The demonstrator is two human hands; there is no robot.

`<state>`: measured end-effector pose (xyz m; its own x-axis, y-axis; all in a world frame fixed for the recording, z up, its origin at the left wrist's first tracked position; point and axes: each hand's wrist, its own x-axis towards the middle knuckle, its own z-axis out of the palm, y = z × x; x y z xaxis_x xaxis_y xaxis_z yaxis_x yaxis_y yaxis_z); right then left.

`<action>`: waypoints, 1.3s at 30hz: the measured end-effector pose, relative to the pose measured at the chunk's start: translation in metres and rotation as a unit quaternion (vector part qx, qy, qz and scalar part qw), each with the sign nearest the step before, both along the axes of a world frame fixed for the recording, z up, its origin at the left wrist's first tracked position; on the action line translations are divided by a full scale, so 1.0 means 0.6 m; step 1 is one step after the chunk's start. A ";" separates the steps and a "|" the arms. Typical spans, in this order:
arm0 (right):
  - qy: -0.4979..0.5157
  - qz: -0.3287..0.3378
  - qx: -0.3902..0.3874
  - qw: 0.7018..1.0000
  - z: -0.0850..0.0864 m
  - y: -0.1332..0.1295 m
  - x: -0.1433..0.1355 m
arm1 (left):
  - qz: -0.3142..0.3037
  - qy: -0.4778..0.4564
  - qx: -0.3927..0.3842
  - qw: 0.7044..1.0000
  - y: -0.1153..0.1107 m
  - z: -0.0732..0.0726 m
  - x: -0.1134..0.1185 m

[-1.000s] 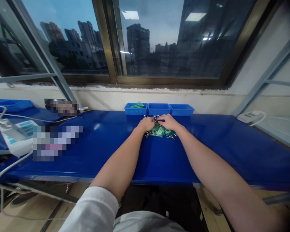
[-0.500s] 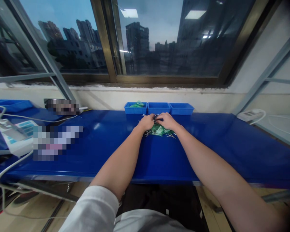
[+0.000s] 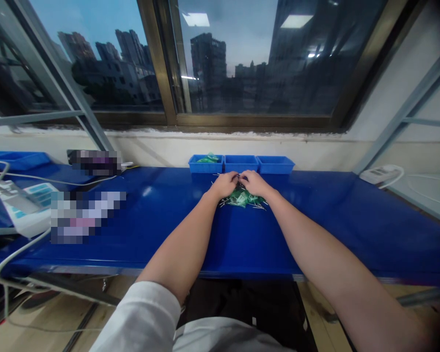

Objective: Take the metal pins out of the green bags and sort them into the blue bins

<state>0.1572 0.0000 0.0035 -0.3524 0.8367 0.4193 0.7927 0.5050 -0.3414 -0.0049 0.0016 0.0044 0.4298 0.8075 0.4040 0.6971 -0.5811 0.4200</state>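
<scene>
A pile of green plastic packets (image 3: pixel 243 198) and thin metal pins (image 3: pixel 258 206) lies on the blue table in front of the bins. Over the pile's left back part is my left hand (image 3: pixel 225 185), its fingers curled inward. My right hand (image 3: pixel 254 183) is bent over the right back part, thumb toward the left hand. The fingertips of both hands nearly meet, and whatever is between them is too small to make out.
Three blue bins (image 3: pixel 241 164) stand in a row behind the pile; the left one holds green packets. On the blue table (image 3: pixel 161 234), a white device (image 3: pixel 29 208) with cables is at the left. A power strip (image 3: pixel 381 174) lies at the right, beside a metal frame.
My two hands have drawn slightly closer together over the pile, and the dark gap between their fingers has narrowed. The packets and bins have not moved.
</scene>
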 end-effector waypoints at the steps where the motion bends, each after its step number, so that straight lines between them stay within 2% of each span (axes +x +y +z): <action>1: 0.018 -0.008 -0.002 1.000 0.001 0.000 0.001 | -0.010 0.000 0.020 1.000 0.000 0.002 0.000; 4: 0.075 -0.023 -0.013 0.997 0.005 -0.002 0.003 | -0.025 0.004 0.075 0.997 0.001 0.005 0.000; 7: 0.108 -0.028 -0.007 0.994 0.012 -0.006 0.001 | -0.014 0.003 0.099 0.995 -0.003 0.012 0.002; 13: 0.145 -0.009 0.026 0.989 0.015 -0.010 -0.002 | 0.006 -0.018 0.019 1.000 -0.024 0.030 0.011; 17: 0.220 -0.010 0.023 0.975 0.014 -0.007 -0.001 | 0.016 -0.100 -0.017 0.995 -0.018 0.031 0.015; 20: 0.257 0.010 0.004 0.966 0.015 -0.008 -0.003 | 0.033 -0.218 -0.065 0.973 -0.001 0.024 0.013; 24: 0.257 0.040 -0.017 0.965 0.014 -0.011 -0.008 | 0.008 -0.368 -0.159 0.916 0.012 0.016 0.011; 26: 0.269 0.042 -0.019 0.962 0.014 -0.012 -0.009 | -0.014 -0.411 -0.183 0.893 0.010 0.016 0.011; 28: 0.294 0.051 -0.023 0.954 0.015 -0.011 -0.008 | -0.019 -0.432 -0.188 0.882 0.007 0.019 0.010; 33: 0.345 0.067 -0.060 0.934 0.021 -0.012 -0.001 | 0.027 -0.406 -0.174 0.897 0.006 0.018 0.007; 36: 0.339 0.060 -0.069 0.936 0.024 -0.016 0.004 | 0.034 -0.361 -0.161 0.918 0.010 0.012 0.006; 39: 0.317 0.047 -0.046 0.946 0.026 -0.021 0.005 | 0.043 -0.322 -0.141 0.935 0.016 0.006 0.006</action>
